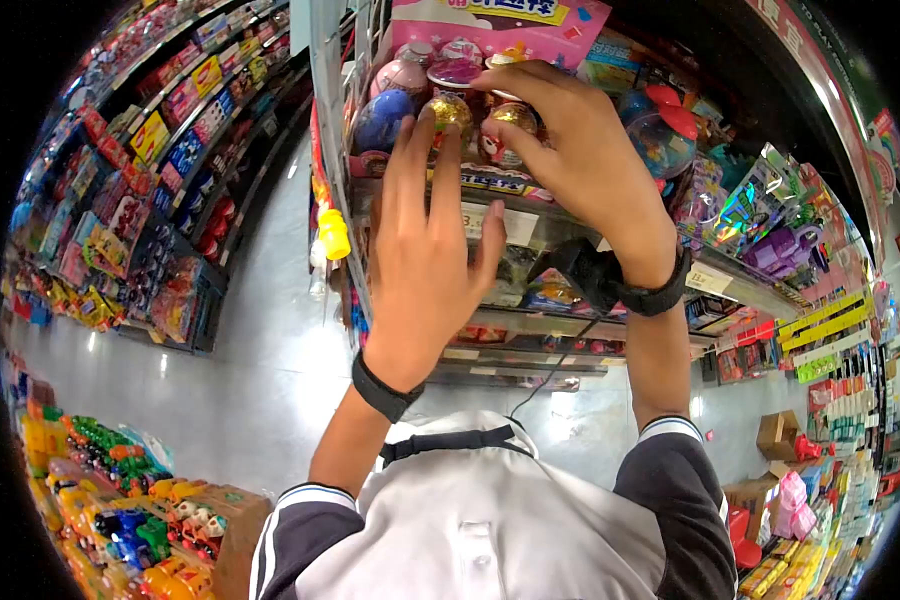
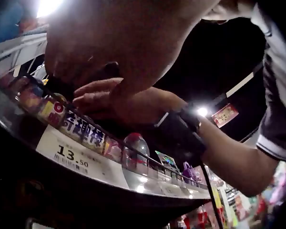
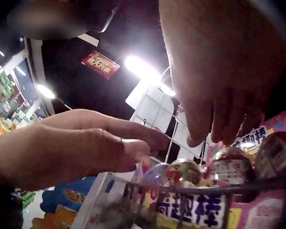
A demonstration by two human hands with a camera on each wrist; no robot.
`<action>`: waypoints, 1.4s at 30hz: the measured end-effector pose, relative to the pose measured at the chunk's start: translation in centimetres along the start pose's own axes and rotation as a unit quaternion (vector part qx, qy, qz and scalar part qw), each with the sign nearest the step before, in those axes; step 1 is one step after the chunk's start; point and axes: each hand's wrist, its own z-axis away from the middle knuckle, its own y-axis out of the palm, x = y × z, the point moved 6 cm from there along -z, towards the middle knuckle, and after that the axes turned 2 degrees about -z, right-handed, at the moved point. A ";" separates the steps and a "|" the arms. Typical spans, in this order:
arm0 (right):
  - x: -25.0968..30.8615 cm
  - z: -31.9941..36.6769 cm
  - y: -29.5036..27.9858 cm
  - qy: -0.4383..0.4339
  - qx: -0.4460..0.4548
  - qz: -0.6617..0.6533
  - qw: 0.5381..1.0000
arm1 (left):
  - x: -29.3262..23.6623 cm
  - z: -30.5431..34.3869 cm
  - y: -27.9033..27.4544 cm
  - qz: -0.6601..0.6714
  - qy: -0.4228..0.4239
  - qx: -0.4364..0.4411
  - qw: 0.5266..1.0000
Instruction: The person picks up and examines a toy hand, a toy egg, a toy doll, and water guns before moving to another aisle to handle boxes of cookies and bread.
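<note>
A pink display box (image 1: 580,35) holds several round candy capsules in a shelf. My left hand (image 1: 425,265) reaches in with straight fingers, its fingertips at a gold foil-topped capsule (image 1: 450,112). Left of those fingers is a blue ball-shaped capsule (image 1: 385,118), with a pink one (image 1: 400,80) behind it. My right hand (image 1: 595,150) arches over the box's right side, its thumb beside a red-and-white capsule (image 1: 494,150). In the right wrist view, the right hand's fingers (image 3: 221,126) hang loosely above the capsules, while the left hand (image 3: 76,143) comes in from the side.
A price label (image 2: 69,157) reading 13.50 runs along the shelf edge below the box. Wire mesh (image 3: 155,114) stands at the shelf's side. To the right are a clear red-topped container (image 1: 660,130) and purple toys (image 1: 785,250). Another stocked shelf (image 1: 160,130) lines the left.
</note>
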 end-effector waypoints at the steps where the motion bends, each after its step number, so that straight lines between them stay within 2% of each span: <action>1: 0.3 -0.7 0.4 0.007 0.021 -0.014 1.000 | 0.1 0.5 0.0 0.011 -0.010 -0.005 1.000; 2: 1.1 -1.5 0.7 -0.040 0.011 -0.006 0.999 | 0.2 0.9 0.2 0.019 -0.021 0.004 1.000; 5: 1.1 -3.4 3.1 -0.064 0.052 -0.010 0.997 | 0.7 1.3 0.4 0.022 -0.039 -0.004 0.999; 9: 1.2 -4.2 5.2 -0.082 0.033 -0.017 0.996 | 1.5 1.3 -0.2 -0.048 -0.061 -0.005 0.997; 10: 1.2 -4.2 5.4 -0.067 0.029 -0.005 0.997 | 2.0 1.5 -0.1 -0.026 -0.081 0.006 0.996; 13: 1.4 -4.9 6.3 -0.101 0.009 0.016 0.995 | 2.5 2.1 0.4 -0.061 -0.081 0.008 0.995; 17: 0.8 -6.3 7.0 -0.101 0.091 -0.002 0.991 | 2.6 2.3 0.2 -0.032 -0.084 0.010 0.996; 20: 0.6 -7.0 7.1 -0.118 0.116 0.003 0.986 | 2.6 2.7 0.3 -0.028 -0.089 0.002 0.996; 23: 0.1 -7.6 7.3 -0.121 0.149 -0.024 0.981 | 2.8 3.1 0.3 -0.015 -0.094 -0.001 0.995; 32: 0.9 -7.0 6.7 -0.116 0.081 0.024 0.990 | 3.3 3.3 0.1 0.007 -0.067 0.015 0.998; 35: 1.2 -7.0 6.3 -0.074 0.100 0.038 0.991 | 3.3 3.2 0.1 0.018 -0.064 0.011 0.998; 38: 0.3 -7.5 6.9 -0.077 0.150 0.050 0.984 | 3.1 3.1 0.0 0.006 -0.060 0.016 0.998; 41: -0.2 -7.6 6.7 -0.185 0.126 -0.027 0.974 | 3.0 3.1 0.0 0.005 -0.063 0.019 0.998; 42: -0.5 -7.8 6.7 -0.178 0.142 -0.049 0.972 | 3.0 3.1 0.0 0.005 -0.064 0.019 0.998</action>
